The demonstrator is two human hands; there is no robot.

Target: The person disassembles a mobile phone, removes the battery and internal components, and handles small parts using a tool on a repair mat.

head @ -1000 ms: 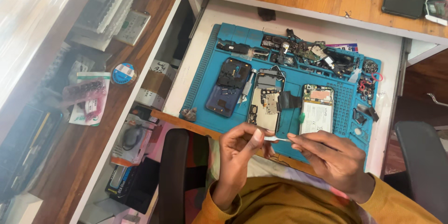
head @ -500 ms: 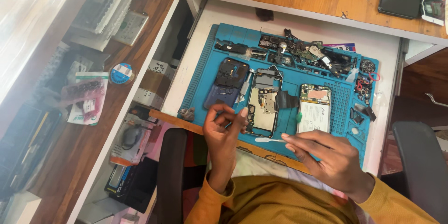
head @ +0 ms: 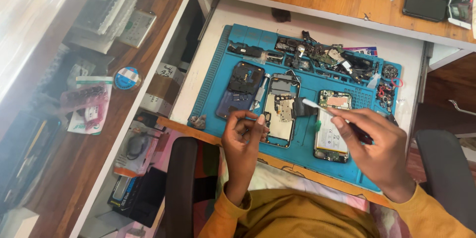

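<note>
pinching a white-tipped swab in the right hand over the blue mat; left hand curling, grip unclear, beside the opened phone.

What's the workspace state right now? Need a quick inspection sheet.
Surface: blue repair mat lying on a white pulled-out tray under a wooden desk.
Job's things: three opened phones side by side: dark back shell, middle chassis, right phone with battery.
Clutter: pile of small parts along the mat's top edge.
Hands: left hand at the middle chassis' lower left edge, contact unclear; right hand holds a thin white-tipped tool.
Cables: nothing seen.
Surroundings: tape roll and packets on the desk to the left; dark phone at top right; chair arms below.
</note>
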